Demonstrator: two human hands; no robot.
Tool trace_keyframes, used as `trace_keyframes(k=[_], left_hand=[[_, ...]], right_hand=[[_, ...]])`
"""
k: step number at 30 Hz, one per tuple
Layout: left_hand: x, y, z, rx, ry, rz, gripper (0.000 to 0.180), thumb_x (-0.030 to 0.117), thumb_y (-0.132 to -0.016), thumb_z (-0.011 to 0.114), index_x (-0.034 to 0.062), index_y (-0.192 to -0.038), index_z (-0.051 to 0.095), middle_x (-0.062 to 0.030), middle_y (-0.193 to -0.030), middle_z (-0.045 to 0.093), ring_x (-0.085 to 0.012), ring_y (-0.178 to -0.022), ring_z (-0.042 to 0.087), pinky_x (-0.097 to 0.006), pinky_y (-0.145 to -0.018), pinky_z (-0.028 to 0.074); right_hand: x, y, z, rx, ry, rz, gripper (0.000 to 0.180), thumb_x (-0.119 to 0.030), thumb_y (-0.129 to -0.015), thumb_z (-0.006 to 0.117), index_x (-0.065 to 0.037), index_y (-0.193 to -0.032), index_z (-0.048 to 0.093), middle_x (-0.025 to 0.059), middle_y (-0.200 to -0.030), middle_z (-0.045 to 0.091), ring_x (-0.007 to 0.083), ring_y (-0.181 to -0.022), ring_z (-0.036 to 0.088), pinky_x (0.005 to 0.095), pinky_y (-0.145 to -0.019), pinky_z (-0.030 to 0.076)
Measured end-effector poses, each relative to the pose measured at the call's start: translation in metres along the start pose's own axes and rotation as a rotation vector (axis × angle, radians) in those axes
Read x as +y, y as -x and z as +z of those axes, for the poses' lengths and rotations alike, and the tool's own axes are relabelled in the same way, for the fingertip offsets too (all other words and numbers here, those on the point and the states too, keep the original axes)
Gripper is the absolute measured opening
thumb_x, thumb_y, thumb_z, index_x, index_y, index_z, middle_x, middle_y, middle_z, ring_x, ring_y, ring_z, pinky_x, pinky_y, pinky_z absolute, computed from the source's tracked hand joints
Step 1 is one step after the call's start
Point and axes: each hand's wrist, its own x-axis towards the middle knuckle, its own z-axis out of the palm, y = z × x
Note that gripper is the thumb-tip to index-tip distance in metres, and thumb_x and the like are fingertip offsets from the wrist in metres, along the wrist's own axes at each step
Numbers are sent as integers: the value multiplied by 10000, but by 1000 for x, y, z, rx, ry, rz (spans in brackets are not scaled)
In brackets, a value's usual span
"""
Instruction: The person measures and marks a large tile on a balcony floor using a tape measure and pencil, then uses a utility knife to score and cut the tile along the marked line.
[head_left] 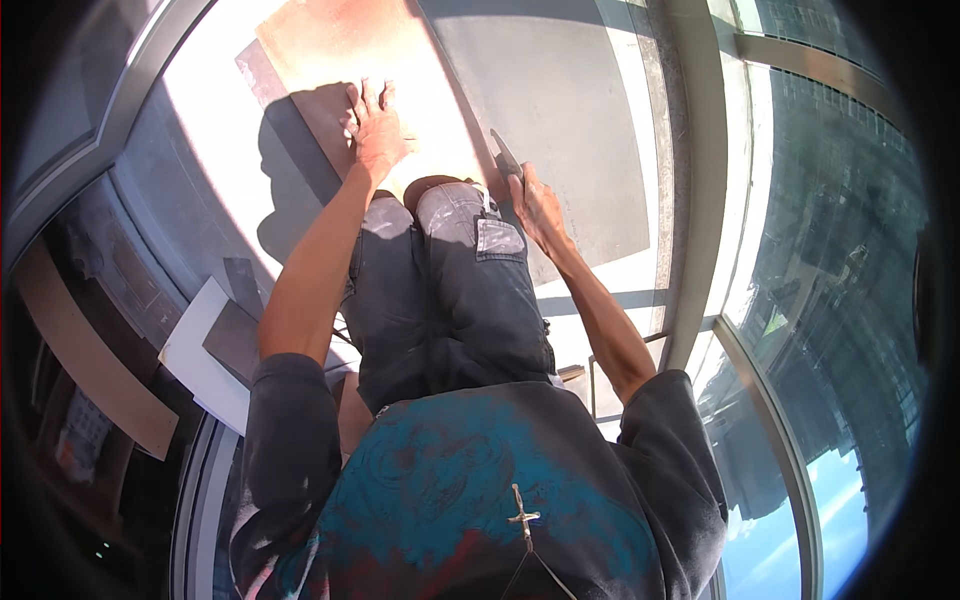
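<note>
My left hand (pixel 377 130) lies with its fingers spread on a tan board (pixel 325 45), which stretches away in front of my knees. Part of the board is washed out by bright sunlight. My right hand (pixel 538 208) is closed round the handle of a knife (pixel 508 152). Its narrow, pointed metal blade points away from me and slightly left, near the right edge of the tan board. Most of the handle is hidden by my fingers. Under and beside the blade is a large dark grey sheet (pixel 565 100).
My knees (pixel 440 225) are at the board's near end. A window frame (pixel 698 180) with glass runs along the right; another frame (pixel 135 90) curves along the left. White and grey offcuts (pixel 200 345) lie at my left, near a curved brown strip (pixel 90 350).
</note>
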Motion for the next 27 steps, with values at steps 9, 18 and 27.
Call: trace_keyframes(k=[9,18,27], left_hand=[[0,3,10,59,39,41,1188,341,-534,887,125,-1476,198,-201,-1531,73,-448,-1409,12,-662,-1077,168],[5,3,1,5,33,3,1210,320,-520,893,111,-1484,193,-211,-1543,26,-437,-1419,-5,-680,-1074,141],[14,3,-9,-15,54,-6,1207,322,-536,896,111,-1485,181,-194,-1546,32,-442,-1418,-1,-693,-1062,173]], right_hand=[[-66,-142,8,149,45,-180,210,-269,-960,440,-63,-998,434,224,-681,609,440,-663,600,525,-608,461],[95,69,24,-87,110,94,265,-296,-914,547,-86,-1061,476,245,-817,642,443,-783,620,518,-680,472],[39,-160,-132,682,40,-43,186,-186,-849,579,-12,-896,531,240,-883,604,415,-839,589,475,-719,449]])
